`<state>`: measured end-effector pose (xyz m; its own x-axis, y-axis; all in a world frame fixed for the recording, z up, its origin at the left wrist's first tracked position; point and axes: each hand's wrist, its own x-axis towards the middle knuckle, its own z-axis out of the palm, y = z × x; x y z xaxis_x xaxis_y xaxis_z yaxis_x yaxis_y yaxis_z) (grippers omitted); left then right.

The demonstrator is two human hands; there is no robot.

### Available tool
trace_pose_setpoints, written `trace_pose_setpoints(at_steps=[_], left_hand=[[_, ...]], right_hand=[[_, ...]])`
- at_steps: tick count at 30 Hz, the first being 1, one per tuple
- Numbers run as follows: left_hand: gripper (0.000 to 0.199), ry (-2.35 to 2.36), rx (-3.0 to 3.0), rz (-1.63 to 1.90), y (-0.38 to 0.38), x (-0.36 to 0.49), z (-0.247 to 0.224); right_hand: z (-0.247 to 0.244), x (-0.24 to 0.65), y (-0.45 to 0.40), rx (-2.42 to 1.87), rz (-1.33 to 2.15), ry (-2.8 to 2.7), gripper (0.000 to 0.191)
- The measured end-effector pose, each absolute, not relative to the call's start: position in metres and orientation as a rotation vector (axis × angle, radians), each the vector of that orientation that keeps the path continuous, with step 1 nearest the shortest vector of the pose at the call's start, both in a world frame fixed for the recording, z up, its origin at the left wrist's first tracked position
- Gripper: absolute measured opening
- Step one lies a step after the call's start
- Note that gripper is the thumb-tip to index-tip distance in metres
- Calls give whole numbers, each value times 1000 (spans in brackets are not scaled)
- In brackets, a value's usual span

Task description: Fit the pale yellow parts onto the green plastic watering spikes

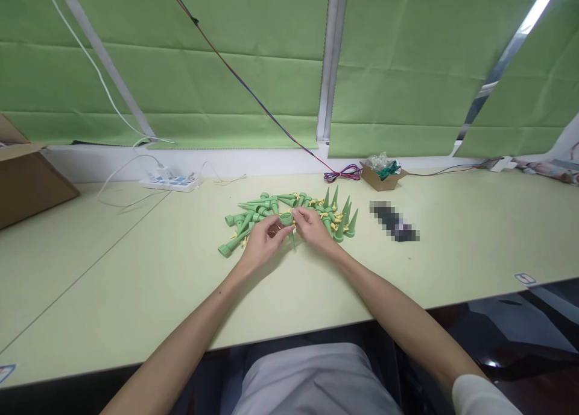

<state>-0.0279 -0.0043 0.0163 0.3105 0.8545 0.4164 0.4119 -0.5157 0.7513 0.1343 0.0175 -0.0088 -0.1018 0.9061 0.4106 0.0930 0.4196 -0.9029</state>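
Observation:
My left hand (266,240) is closed round a green spike (286,219), whose round, ring-like top faces up and whose thin tip points down over the table. At the right side of that top, my right hand (310,227) has its fingertips pinched together; whatever they hold is too small to tell. Behind and on both sides of the hands lies a pile of green cone-shaped spikes (234,242) mixed with small yellow pieces (335,226). Several spikes on the right stand with their points up.
A small cardboard box (382,180) with clear and green plastic stands behind right, beside coiled wires (344,173). A blurred dark object (394,221) lies right of the pile. A power strip (174,181) and a large cardboard box (34,183) are on the left.

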Motion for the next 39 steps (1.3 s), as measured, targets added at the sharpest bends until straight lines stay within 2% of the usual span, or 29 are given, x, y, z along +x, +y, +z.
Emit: trace_pose_setpoints(at_steps=[5, 12, 20, 24, 29, 33, 39], left_hand=[[11, 1059, 2463, 1146, 3, -35, 10], [16, 1069, 2485, 1145, 5, -34, 4], [29, 1204, 2193, 1208, 2, -23, 5], [25, 1210, 1902, 1209, 1, -21, 8], [46, 952, 1333, 959, 1, -19, 15], [38, 846, 1157, 892, 1, -21, 14], [33, 826, 1236, 920, 1, -25, 11]], right_hand=[[-2, 135, 12, -920, 1201, -1417, 43], [4, 134, 8, -916, 1358, -1293, 43], [0, 129, 12, -857, 1187, -1233, 48], [-1, 132, 17, -858, 1040, -1271, 47], [2, 137, 11, -886, 808, -1498, 38], [7, 139, 5, -941, 687, -1682, 35], [8, 141, 5, -984, 623, -1749, 32]])
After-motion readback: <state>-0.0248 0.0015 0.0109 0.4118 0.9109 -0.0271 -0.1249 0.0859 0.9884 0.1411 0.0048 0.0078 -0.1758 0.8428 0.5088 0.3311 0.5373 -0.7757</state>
